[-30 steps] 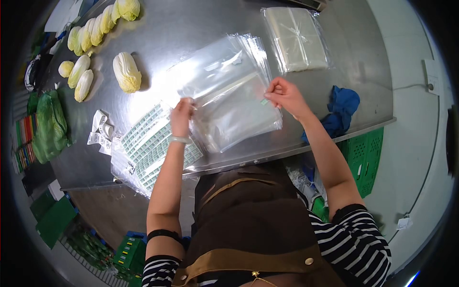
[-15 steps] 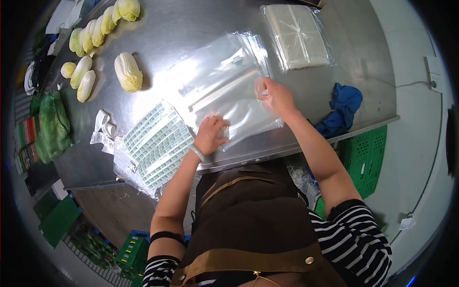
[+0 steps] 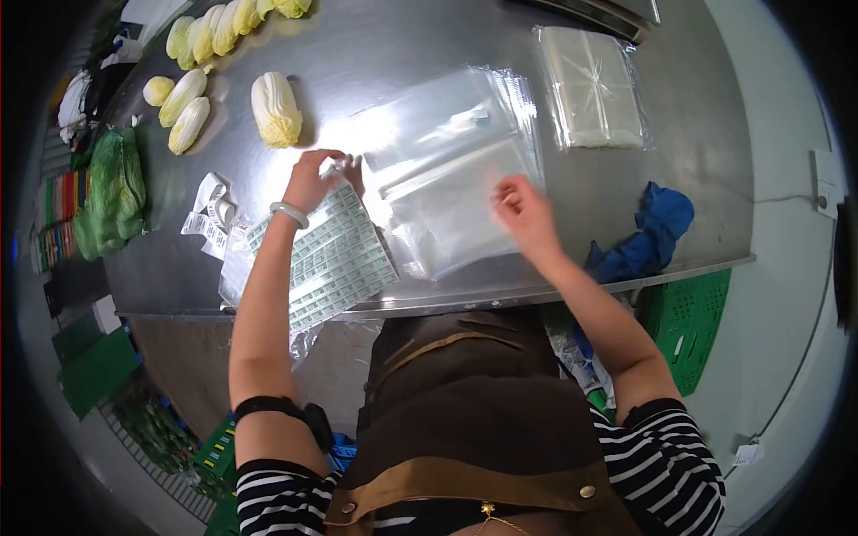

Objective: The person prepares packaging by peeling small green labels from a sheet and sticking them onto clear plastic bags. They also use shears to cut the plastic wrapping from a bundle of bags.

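My left hand (image 3: 311, 181) is at the upper edge of a sheet of small green-and-white printed labels (image 3: 335, 263), its thumb and fingers closed on that edge. The sheet lies at a slant near the table's front edge. To its right is a fanned stack of clear plastic bags (image 3: 456, 201). Over the right part of that stack hovers my right hand (image 3: 527, 216), fingers loosely curled with a gap to the thumb; nothing shows in it, though it is slightly blurred.
Napa cabbages (image 3: 277, 112) lie at the back left of the metal table (image 3: 393, 49). A roll of white labels (image 3: 210, 214) rests left of the sheet. A wrapped pack of bags (image 3: 594, 89) sits at the back right, a blue cloth (image 3: 648, 232) near the right edge.
My left hand has left the bags and moved left to the label sheet. The sheet has shifted slightly. My right hand has let go of the bags' edge.
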